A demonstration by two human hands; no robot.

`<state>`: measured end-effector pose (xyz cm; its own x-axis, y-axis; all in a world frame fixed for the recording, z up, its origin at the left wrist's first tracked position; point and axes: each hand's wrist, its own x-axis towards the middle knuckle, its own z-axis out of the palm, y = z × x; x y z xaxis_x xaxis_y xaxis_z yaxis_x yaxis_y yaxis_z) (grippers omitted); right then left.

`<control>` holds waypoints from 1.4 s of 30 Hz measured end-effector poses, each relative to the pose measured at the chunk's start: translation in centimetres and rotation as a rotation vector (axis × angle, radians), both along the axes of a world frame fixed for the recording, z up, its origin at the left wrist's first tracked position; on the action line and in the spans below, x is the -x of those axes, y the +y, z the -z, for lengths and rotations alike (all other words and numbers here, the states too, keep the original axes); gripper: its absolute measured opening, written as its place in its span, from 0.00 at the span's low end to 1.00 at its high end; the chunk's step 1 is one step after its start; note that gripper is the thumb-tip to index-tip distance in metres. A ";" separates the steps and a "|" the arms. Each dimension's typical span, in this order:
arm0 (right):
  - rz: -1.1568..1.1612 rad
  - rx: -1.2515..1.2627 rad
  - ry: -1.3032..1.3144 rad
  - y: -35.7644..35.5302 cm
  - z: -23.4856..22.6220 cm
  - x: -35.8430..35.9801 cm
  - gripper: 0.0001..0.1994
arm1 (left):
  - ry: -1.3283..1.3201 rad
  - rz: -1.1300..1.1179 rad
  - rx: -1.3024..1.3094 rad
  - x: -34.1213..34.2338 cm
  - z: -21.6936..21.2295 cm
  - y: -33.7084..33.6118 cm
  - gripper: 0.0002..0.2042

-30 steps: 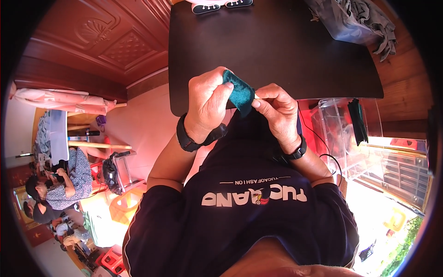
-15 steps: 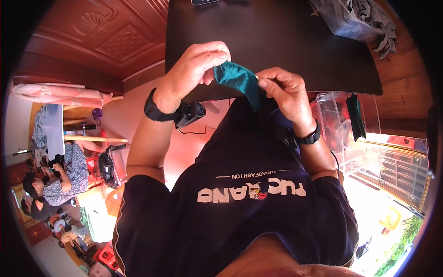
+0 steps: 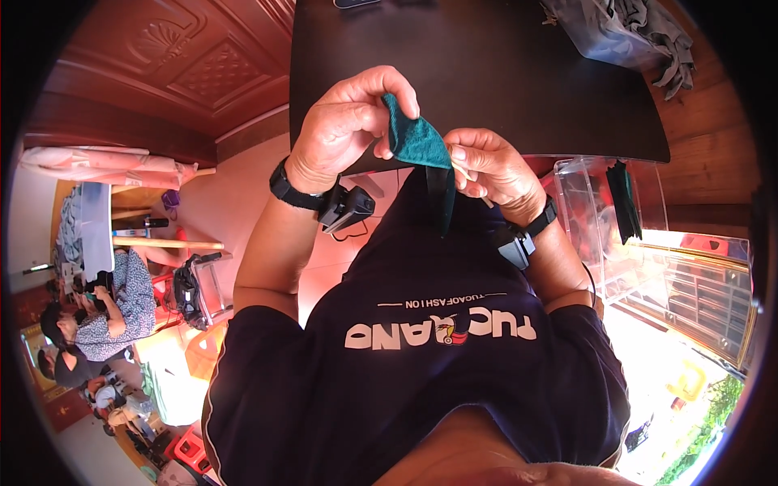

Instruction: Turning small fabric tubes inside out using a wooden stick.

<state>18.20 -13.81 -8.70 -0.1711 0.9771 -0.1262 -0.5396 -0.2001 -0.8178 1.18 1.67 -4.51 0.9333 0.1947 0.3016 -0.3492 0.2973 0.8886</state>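
Observation:
A teal cloth piece (image 3: 417,144) hangs between both my hands, just in front of the near edge of a dark table (image 3: 486,73). My left hand (image 3: 350,123) pinches its upper left part, fingers curled over the top. My right hand (image 3: 490,170) grips its right edge with thumb and fingers, and a darker strip of the cloth dangles down against my dark shirt. Each wrist wears a black band with a small device.
A clear plastic bag with grey fabric (image 3: 624,36) lies at the table's far right. A clear plastic bin (image 3: 596,223) with a dark green piece draped on its rim stands to my right. Other people (image 3: 105,312) sit at the left.
Both hands have shifted the cloth slightly and spread it: it now stands taller between the fingers, with a strip hanging lower. A second ago it was a small folded bundle.

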 end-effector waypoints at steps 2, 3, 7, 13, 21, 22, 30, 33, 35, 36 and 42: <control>0.020 -0.014 0.149 0.2 0.5 0.5 0.10 | 0.097 -0.178 0.070 0.2 0.0 -0.5 0.08; 0.019 0.007 0.161 0.3 0.6 0.6 0.09 | 0.068 -0.200 0.075 0.2 0.1 -0.8 0.08; 0.026 -0.010 0.164 0.3 0.7 1.1 0.09 | 0.026 -0.206 0.097 0.1 0.6 -0.7 0.08; 0.124 -0.036 -0.026 0.2 0.3 1.9 0.10 | -0.005 -0.424 0.027 -0.7 0.9 -1.4 0.07; -0.035 0.050 0.276 0.4 1.0 1.5 0.10 | -0.106 -0.288 0.068 -0.5 0.6 -1.3 0.12; -0.057 0.069 0.377 0.4 1.2 1.6 0.10 | -0.078 -0.240 0.121 -0.4 0.7 -1.2 0.11; -0.145 0.038 0.481 0.4 2.2 2.7 0.09 | -0.186 -0.290 0.124 -0.6 1.2 -2.2 0.06; -0.068 0.005 0.402 0.4 2.1 3.1 0.12 | -0.143 -0.391 0.081 -0.7 1.1 -2.1 0.06; 0.157 -0.088 0.101 0.2 1.9 3.3 0.09 | -0.056 -0.606 -0.067 -0.8 1.2 -1.9 0.07; 0.161 -0.101 0.103 0.2 1.9 3.3 0.09 | -0.080 -0.599 -0.078 -0.8 1.3 -1.9 0.07; 0.409 -0.296 -0.213 0.0 1.8 3.9 0.08 | 0.044 -0.679 -0.062 -1.2 1.6 -2.2 0.07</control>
<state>14.35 -13.82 -10.46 0.2296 0.9576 0.1742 -0.3414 0.2469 -0.9069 2.33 -0.57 -6.16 0.6224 0.7248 0.2955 -0.4031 -0.0268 0.9148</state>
